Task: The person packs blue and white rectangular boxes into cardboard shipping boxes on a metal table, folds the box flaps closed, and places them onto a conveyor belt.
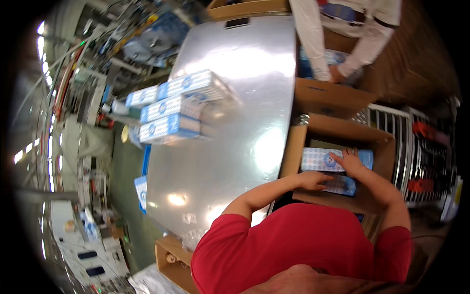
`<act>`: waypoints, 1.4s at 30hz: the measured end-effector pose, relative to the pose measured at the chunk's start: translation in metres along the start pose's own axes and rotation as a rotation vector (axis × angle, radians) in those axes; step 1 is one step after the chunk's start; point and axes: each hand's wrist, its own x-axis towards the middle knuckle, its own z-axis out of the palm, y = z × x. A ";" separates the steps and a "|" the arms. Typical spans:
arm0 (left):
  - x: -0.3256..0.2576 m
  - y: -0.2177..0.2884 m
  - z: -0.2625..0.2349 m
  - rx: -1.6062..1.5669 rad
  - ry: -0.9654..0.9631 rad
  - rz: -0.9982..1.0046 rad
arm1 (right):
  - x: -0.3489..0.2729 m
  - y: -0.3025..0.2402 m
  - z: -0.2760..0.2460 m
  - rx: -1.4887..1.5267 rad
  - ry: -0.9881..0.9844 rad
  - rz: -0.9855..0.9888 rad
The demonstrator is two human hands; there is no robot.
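Two white-and-blue packs lie side by side in an open cardboard box at my right. My right hand rests on the far pack, its fingers spread over the top near the right end. Beside it, my left hand reaches over the near pack, which has a shiny, see-through-looking top. The left fingers stretch out toward the gap between the two packs. Part of another blue pack shows beyond my right wrist. Neither hand is lifting a pack.
A shiny metal table stands left of the box, with several stacked white-and-blue packs on it. Across from me, a co-worker's hands reach into another cardboard box. Metal roller racks stand at the right.
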 end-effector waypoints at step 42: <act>-0.317 -0.056 -0.190 0.704 0.732 -0.666 | 0.107 -0.269 -0.206 -0.184 0.184 -1.101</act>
